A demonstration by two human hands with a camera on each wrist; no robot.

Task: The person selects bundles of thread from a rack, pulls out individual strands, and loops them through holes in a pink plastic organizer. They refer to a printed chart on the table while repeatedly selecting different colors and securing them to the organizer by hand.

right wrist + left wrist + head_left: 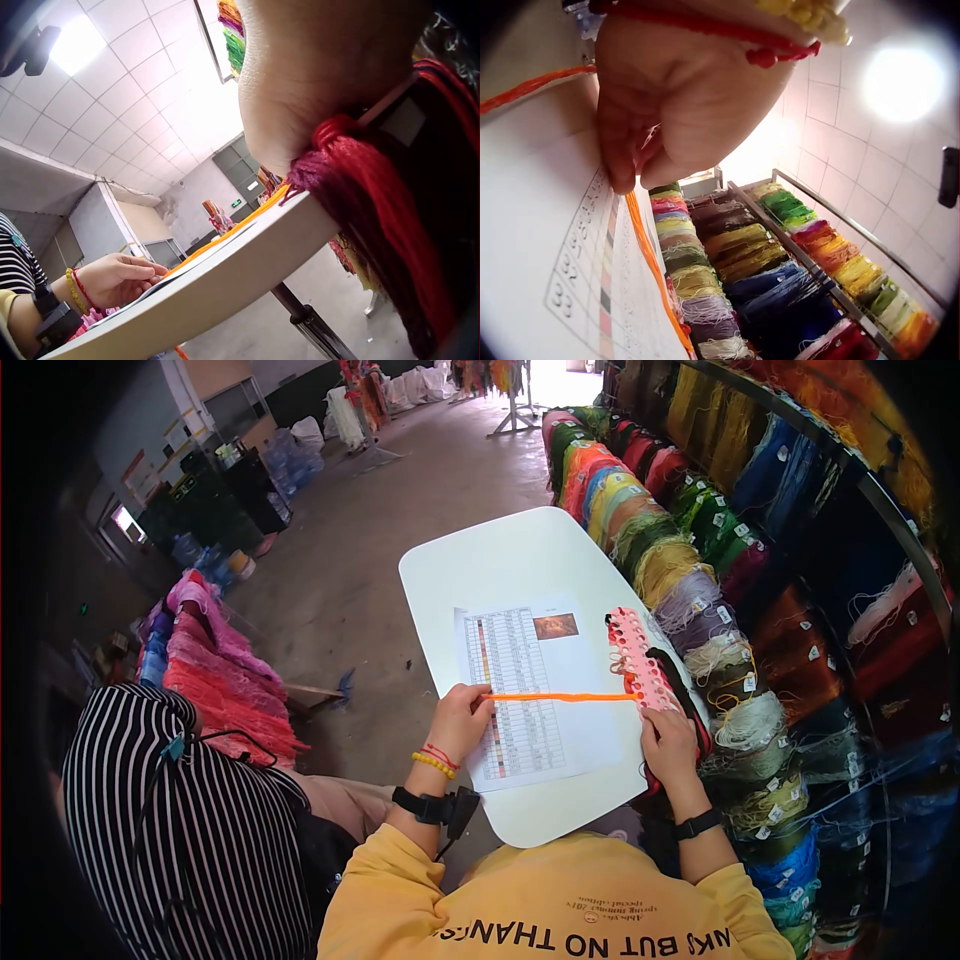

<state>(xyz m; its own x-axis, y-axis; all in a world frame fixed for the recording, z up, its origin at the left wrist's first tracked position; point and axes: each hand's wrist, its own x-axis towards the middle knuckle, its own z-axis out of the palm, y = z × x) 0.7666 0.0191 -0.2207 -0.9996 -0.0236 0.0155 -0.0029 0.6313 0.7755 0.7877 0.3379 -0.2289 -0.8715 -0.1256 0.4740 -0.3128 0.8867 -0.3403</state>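
Observation:
My left hand pinches a bundle of orange thread between thumb and fingertips, above a printed sheet. The bundle stretches straight across the sheet to a pink holed thread card on the right side of the white table. My right hand grips the near end of this card, just below where the orange thread meets it. In the right wrist view, red thread and dark purple thread hang over the table edge beside the right hand, whose fingertips are hidden there.
Racks of coloured thread skeins run close along the right side. At the left stands a person in a striped top, near pink and red hanging yarn. Black thread lies along the card's right side.

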